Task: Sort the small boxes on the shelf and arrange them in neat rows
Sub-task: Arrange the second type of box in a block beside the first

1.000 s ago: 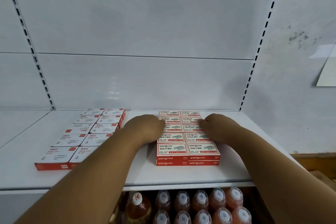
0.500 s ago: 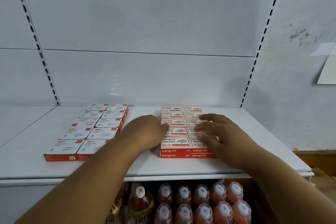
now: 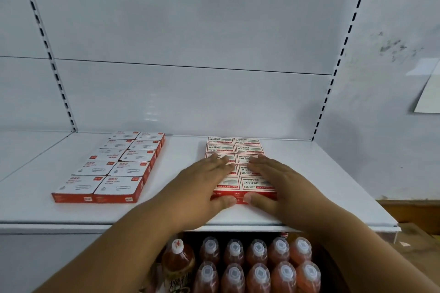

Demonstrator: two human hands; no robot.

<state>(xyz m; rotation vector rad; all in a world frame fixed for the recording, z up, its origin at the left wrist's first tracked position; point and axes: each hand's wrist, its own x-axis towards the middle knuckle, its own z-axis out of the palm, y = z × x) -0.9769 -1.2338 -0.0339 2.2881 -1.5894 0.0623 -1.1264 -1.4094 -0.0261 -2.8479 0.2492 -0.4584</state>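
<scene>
— What's on the white shelf (image 3: 185,211)?
— Staple boxes (image 3: 234,150) centre, paper-clip boxes (image 3: 114,169) at nine o'clock.
— Hands?
— Left hand (image 3: 202,185) and right hand (image 3: 278,183) lie flat, fingers straight, on the staple boxes. Bottles (image 3: 257,266) stand at six o'clock below.

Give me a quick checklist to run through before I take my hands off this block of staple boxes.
1. Left hand flat on the staple boxes, thumb at the front face: ok.
2. Right hand likewise: ok.
3. Two columns of staple boxes straight, no visible gaps: ok.
4. Front row flush under the hands: cannot tell, covered.
5. Paper clip boxes apart from this block, in two columns: ok.
6. Block sits back from the shelf front edge: ok.
</scene>
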